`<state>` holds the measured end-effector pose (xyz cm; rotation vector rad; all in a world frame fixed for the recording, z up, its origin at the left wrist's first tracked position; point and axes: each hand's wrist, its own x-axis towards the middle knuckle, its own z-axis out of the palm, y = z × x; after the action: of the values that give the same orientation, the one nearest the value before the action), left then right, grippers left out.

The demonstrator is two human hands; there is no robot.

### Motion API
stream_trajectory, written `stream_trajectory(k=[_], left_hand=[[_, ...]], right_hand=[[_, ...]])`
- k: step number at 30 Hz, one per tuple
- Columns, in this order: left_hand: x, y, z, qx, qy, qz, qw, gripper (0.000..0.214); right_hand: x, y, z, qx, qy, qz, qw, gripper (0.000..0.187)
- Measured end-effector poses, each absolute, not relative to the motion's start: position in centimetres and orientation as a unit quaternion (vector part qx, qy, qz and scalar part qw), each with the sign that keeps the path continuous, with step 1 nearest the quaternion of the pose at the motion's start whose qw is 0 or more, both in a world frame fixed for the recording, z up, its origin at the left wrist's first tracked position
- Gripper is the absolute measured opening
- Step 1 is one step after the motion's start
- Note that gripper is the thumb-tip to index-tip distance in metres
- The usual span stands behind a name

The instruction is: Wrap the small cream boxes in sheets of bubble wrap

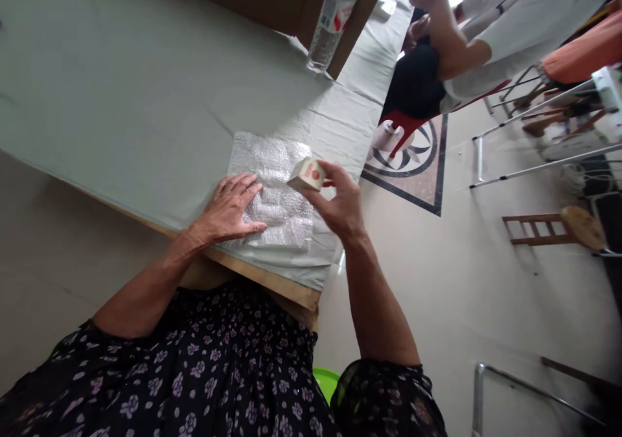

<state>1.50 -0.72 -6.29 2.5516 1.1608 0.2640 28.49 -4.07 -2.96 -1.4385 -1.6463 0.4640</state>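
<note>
No word or number can be read. The small box point(307, 174) bears an orange-red round mark on one side (any print beside it is too small to tell), and the bottle point(334, 17) carries a white-and-red label with blurred lettering.

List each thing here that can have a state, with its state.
Clear bubble-wrap sheet: spread flat, pressed down.
Small cream cardboard box with red dot: closed, held above the sheet.
Left hand: open, flat on the sheet.
Right hand: grip shut on the box.
Clear plastic bottle: standing, cap out of view.
</note>
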Motion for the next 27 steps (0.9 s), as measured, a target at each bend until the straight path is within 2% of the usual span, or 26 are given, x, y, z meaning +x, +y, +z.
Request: stream_trajectory(k=[2,6,8,16,21,24,27], left_hand=[[1.6,-0.8,-6.2,0.891,0.412,0.095,0.164,0.094],[1.6,-0.8,-6.2,0.891,0.406,0.102,0.176,0.095],[1.6,-0.7,-6.2,0.891,0.401,0.112,0.18,0.094],[1.7,-0.5,-6.5,0.884,0.403,0.134,0.195,0.092],[1.5,-0.7,-5.6,0.875,0.415,0.126,0.216,0.094],[0.3,-1.2,-4.4,0.865,0.417,0.141,0.243,0.084],[-1.2,-2.1,-3.3,0.871,0.399,0.147,0.246,0.078]], right_hand=[[26.1,-4.5,-3.3,-0.557,-0.696,0.197,0.408,0.047],[24.0,-4.5,-5.0,-0.578,-0.733,0.204,0.295,0.049],[24.1,-4.4,-5.5,-0.584,-0.737,0.204,0.273,0.052],[24.9,-3.2,-5.4,-0.569,-0.758,0.208,0.244,0.051],[25.0,-5.8,-4.4,-0.607,-0.728,0.156,0.279,0.066],[25.6,-9.8,-3.2,-0.596,-0.735,0.102,0.308,0.054],[25.7,-13.4,-3.2,-0.552,-0.791,0.063,0.257,0.042]])
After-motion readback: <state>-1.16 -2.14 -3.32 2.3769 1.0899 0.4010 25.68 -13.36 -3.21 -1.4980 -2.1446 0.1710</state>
